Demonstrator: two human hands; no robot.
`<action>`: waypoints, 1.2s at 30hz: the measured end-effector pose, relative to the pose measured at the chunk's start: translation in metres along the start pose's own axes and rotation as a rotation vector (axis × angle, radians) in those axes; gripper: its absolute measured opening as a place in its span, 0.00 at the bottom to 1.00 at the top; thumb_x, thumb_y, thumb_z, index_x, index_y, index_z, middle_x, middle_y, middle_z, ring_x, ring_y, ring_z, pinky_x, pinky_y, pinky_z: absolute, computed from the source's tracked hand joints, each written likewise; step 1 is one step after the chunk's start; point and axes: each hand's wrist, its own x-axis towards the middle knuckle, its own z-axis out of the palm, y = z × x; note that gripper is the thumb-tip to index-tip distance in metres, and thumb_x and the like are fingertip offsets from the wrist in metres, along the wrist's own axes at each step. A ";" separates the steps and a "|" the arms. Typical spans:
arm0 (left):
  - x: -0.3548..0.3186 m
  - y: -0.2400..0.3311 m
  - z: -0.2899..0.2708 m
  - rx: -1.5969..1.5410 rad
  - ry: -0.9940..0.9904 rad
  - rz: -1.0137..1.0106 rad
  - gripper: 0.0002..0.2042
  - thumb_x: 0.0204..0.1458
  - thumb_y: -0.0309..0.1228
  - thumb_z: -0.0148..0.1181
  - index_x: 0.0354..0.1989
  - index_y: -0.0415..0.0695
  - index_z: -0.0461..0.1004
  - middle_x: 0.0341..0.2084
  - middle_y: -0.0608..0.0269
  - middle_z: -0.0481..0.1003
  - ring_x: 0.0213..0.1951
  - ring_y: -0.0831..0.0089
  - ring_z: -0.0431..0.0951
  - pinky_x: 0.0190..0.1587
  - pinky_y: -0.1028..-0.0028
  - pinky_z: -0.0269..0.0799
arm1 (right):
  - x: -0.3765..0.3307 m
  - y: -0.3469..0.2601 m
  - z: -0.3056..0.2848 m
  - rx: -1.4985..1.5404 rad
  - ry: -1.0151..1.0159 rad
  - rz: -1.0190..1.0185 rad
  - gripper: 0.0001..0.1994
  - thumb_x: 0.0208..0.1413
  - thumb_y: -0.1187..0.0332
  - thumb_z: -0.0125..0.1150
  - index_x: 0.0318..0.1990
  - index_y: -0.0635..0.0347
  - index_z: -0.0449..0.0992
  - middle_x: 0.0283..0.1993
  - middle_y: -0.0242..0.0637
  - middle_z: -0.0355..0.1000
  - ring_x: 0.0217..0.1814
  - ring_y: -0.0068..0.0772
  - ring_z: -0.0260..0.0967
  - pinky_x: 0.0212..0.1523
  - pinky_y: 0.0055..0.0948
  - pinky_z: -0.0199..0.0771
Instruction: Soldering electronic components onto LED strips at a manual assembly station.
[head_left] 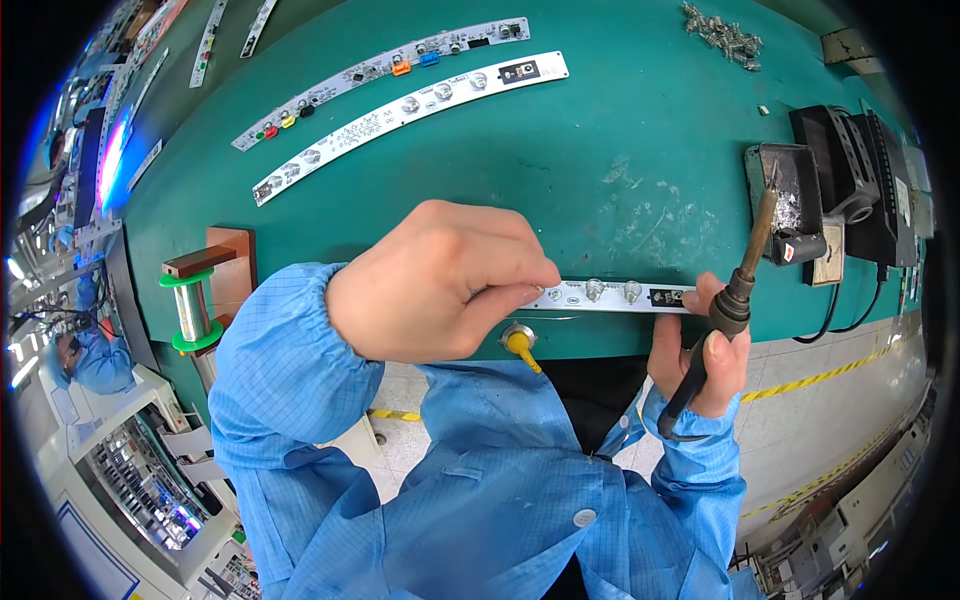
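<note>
A narrow white circuit board lies near the table's front edge, with metal coil springs standing on it. My left hand is closed in a pinch over the board's left part; what lies between the fingertips is too small to make out, and the hand hides that end. My right hand grips a soldering iron, its tip pointing up and away from the board. Thumb and fingertips of that same hand also touch the board's right end. A thin wire runs just in front of the board.
Two curved circuit boards lie at the back left. A pile of small metal springs sits at the back right. On the right stand a dark tray and black boxes. A solder spool stands left; a yellow-ended fitting is at the front edge.
</note>
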 end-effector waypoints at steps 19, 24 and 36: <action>0.008 0.001 0.004 0.139 -0.073 0.026 0.07 0.47 0.16 0.61 0.35 0.35 0.77 0.28 0.54 0.76 0.29 0.60 0.77 0.30 0.69 0.72 | -0.002 0.001 -0.003 0.006 -0.025 0.011 0.43 0.44 0.90 0.62 0.65 0.40 0.53 0.51 0.60 0.69 0.41 0.41 0.74 0.38 0.35 0.77; 0.009 0.001 0.005 0.139 -0.078 0.014 0.07 0.47 0.17 0.61 0.35 0.36 0.77 0.28 0.54 0.76 0.29 0.60 0.77 0.30 0.69 0.72 | -0.002 0.001 -0.002 0.001 -0.018 0.017 0.43 0.43 0.90 0.61 0.65 0.40 0.53 0.51 0.60 0.69 0.41 0.41 0.74 0.37 0.35 0.78; 0.004 0.004 0.012 0.159 -0.053 0.052 0.10 0.44 0.18 0.63 0.37 0.36 0.77 0.29 0.54 0.74 0.29 0.59 0.76 0.29 0.68 0.72 | 0.000 0.000 -0.006 -0.018 -0.043 0.020 0.43 0.42 0.91 0.62 0.64 0.43 0.53 0.49 0.59 0.70 0.39 0.41 0.75 0.37 0.35 0.78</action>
